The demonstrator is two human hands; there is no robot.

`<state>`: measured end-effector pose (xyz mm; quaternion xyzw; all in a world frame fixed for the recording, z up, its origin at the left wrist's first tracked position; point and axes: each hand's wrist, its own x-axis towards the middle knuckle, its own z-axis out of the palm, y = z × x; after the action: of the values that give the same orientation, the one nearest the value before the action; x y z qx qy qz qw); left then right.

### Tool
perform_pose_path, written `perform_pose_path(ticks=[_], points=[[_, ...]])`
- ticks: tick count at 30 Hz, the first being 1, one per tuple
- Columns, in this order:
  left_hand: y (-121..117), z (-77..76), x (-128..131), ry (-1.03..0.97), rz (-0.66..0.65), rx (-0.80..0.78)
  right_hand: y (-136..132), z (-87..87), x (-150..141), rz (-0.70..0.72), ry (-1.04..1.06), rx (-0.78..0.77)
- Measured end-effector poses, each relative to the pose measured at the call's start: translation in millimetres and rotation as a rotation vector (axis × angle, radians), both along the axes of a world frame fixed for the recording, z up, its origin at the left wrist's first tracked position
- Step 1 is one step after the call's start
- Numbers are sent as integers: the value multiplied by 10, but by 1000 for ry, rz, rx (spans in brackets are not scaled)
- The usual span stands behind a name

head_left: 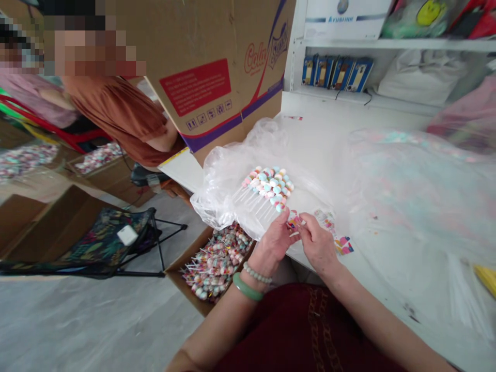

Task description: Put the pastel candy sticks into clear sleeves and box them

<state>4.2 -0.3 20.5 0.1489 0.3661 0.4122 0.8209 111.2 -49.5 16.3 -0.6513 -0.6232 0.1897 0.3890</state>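
Note:
My left hand (276, 238), with a green bangle and a bead bracelet at the wrist, is closed on a small colourful printed wrapper (293, 221) at the table's front edge. From the other side, my right hand (318, 243) pinches the same wrapper between thumb and fingers. Whether a candy is inside it is hidden by my fingers. Just beyond my left hand, pastel marshmallow candies on white sticks (269, 183) lie in a pile on a clear plastic bag (219, 178). More printed wrappers (344, 245) lie beside my right hand.
Below the table's left edge, a cardboard box (197, 302) holds many wrapped candy sticks. A large carton (209, 62) stands behind the pile. A big clear bag of pastel candies (422, 181) covers the right side. At left are a folding stool (104, 237) and two seated people.

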Motion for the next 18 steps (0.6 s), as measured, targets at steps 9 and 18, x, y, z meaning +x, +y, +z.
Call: perform_pose_path(ticks=[9, 18], points=[[-138, -103, 159, -44, -7, 136, 116, -73, -35, -117, 182, -68], [27, -160, 12, -135, -135, -38, 105, -249, 1, -21, 320, -116]])
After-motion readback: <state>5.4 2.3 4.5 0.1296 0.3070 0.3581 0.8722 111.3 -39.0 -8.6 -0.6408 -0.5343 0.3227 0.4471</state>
